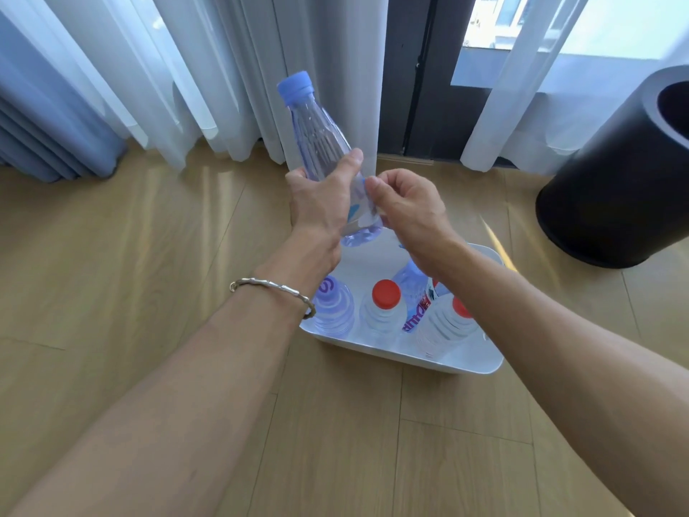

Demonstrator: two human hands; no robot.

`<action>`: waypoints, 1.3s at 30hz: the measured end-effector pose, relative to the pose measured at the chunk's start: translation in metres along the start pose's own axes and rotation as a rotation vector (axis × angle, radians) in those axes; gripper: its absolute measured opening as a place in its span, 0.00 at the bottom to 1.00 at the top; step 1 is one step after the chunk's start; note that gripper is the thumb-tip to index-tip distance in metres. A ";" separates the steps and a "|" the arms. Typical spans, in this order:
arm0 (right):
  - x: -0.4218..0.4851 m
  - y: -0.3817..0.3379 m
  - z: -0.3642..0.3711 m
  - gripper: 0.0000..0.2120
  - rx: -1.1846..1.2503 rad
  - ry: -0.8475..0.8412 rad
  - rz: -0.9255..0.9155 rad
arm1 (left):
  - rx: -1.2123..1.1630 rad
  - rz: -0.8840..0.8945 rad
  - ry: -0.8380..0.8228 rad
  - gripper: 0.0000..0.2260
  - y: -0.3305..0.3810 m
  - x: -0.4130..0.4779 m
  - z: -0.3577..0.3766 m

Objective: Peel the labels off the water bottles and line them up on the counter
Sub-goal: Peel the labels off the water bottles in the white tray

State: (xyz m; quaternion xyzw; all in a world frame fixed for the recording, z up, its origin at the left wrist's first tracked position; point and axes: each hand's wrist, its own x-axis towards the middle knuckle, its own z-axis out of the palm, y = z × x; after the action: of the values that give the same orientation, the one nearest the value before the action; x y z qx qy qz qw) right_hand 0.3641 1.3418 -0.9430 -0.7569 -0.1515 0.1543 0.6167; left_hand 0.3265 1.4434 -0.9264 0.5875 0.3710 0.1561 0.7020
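Note:
A clear water bottle [317, 132] with a blue cap is held up over the floor, tilted to the left. My left hand [320, 199] grips its lower body. My right hand [406, 207] pinches the blue-and-white label [359, 212] at the bottle's right side. Below, a white bin [406, 358] holds several bottles: a purple-tinted bottle [333, 305], a red-capped bottle [386, 304], a lying bottle with a printed label [419, 300] and another red-capped bottle [445, 326] partly hidden by my right forearm.
A black round bin [615, 181] stands on the wooden floor at the right. White sheer curtains [208, 76] and blue drapes [44, 117] hang behind, with a dark window frame [428, 80] between them.

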 end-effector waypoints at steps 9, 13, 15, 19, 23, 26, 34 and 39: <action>0.006 -0.009 -0.025 0.08 0.175 0.030 0.134 | -0.057 -0.098 -0.048 0.29 -0.003 0.000 -0.007; -0.003 -0.009 -0.009 0.06 -0.121 -0.102 -0.001 | -0.066 -0.027 -0.011 0.36 -0.002 0.001 -0.005; -0.003 -0.007 -0.003 0.10 -0.169 -0.054 -0.046 | -0.034 0.022 -0.010 0.36 -0.002 0.000 -0.004; 0.000 -0.005 -0.002 0.11 -0.125 -0.093 0.025 | -0.032 0.041 -0.011 0.33 -0.004 0.005 -0.008; 0.005 0.001 -0.017 0.11 0.253 -0.097 0.186 | -0.123 -0.008 -0.096 0.23 -0.003 0.005 -0.010; 0.005 0.000 -0.021 0.11 0.512 -0.052 0.282 | -0.201 -0.077 -0.159 0.26 0.002 0.005 -0.011; -0.003 0.005 -0.013 0.40 0.362 -0.433 0.402 | -0.337 -0.115 -0.110 0.28 0.010 0.008 -0.019; -0.011 0.000 0.008 0.43 0.164 -0.532 0.304 | -0.363 -0.084 -0.085 0.36 0.011 0.003 -0.016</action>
State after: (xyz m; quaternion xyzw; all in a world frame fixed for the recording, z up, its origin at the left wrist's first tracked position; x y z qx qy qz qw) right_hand 0.3509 1.3440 -0.9444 -0.6518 -0.1800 0.4489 0.5841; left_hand 0.3202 1.4600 -0.9173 0.4412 0.3309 0.1660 0.8175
